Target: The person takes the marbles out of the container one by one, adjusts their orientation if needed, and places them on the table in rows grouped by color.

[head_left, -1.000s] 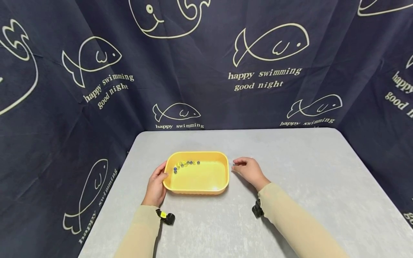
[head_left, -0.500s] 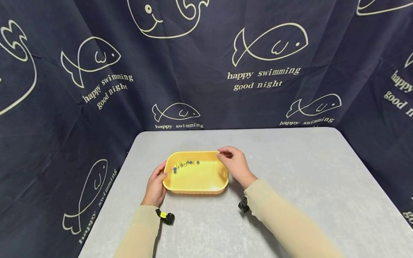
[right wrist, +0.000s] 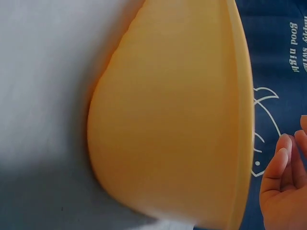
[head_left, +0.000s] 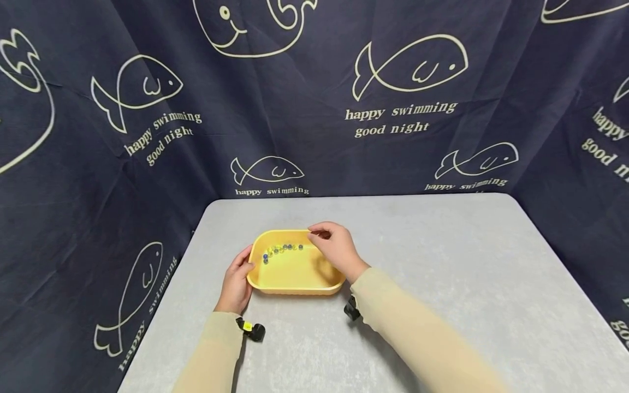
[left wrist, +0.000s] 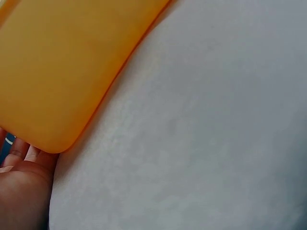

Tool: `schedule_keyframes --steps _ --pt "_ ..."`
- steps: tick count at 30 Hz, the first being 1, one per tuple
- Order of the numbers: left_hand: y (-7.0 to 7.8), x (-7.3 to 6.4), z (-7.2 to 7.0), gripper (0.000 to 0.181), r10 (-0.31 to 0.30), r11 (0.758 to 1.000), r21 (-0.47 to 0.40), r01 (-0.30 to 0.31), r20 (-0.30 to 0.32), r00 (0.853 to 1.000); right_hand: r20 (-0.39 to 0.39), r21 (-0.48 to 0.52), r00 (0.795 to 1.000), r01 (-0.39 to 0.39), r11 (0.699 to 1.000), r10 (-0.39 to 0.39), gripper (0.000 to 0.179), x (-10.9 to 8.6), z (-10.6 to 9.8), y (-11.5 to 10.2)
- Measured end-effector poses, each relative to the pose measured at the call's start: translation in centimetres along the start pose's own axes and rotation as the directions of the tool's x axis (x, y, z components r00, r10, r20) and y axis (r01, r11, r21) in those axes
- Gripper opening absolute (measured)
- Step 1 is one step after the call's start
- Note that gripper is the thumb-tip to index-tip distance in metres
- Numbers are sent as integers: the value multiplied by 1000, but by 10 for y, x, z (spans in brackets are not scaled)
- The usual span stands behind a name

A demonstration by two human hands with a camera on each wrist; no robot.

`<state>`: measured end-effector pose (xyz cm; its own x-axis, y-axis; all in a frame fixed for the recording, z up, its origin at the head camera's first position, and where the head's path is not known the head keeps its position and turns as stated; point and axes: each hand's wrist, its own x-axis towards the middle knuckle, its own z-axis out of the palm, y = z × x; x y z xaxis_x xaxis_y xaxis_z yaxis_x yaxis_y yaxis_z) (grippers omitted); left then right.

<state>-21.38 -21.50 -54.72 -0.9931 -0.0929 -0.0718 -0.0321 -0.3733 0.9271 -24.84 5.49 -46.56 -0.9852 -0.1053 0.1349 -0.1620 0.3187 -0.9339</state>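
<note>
A yellow plastic tray (head_left: 290,277) stands on the table. Inside, several small blue and clear marbles (head_left: 290,247) lie in a curved row along its back and left walls. My left hand (head_left: 236,285) grips the left end of the tray, thumb over the rim; the left wrist view shows part of that hand (left wrist: 24,187) by the tray's corner. Over the tray's right half hovers my right hand (head_left: 336,246), thumb and fingertips drawn together in a pinch on a marble that the fingers hide now. The right wrist view has the fingers (right wrist: 276,170) above rim height.
The grey table (head_left: 432,251) spreads around the tray. Dark blue curtains (head_left: 324,147) printed with fish and lettering hang behind it and at both sides. A small black camera (head_left: 255,331) is strapped to the left wrist, another (head_left: 351,309) to the right.
My right hand has come from beside the tray's right end, a small dark marble at its fingertips, up and leftward over the tray. The left hand and the marbles inside have stayed put.
</note>
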Motion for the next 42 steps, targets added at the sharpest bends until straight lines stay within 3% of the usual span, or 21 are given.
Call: schedule_keyframes --steps 10,22,42 --pt "1 -1 -1 56 -9 1000 3 9 3 1000 64 -106 998 -15 994 22 23 2 23 -1" --pt "0 1 -1 58 -6 1000 -7 6 1 1000 69 -213 994 -66 975 82 24 11 49 8" --pt "1 2 -2 57 -17 1000 -7 17 -8 1000 130 -293 984 -82 953 124 33 20 52 31"
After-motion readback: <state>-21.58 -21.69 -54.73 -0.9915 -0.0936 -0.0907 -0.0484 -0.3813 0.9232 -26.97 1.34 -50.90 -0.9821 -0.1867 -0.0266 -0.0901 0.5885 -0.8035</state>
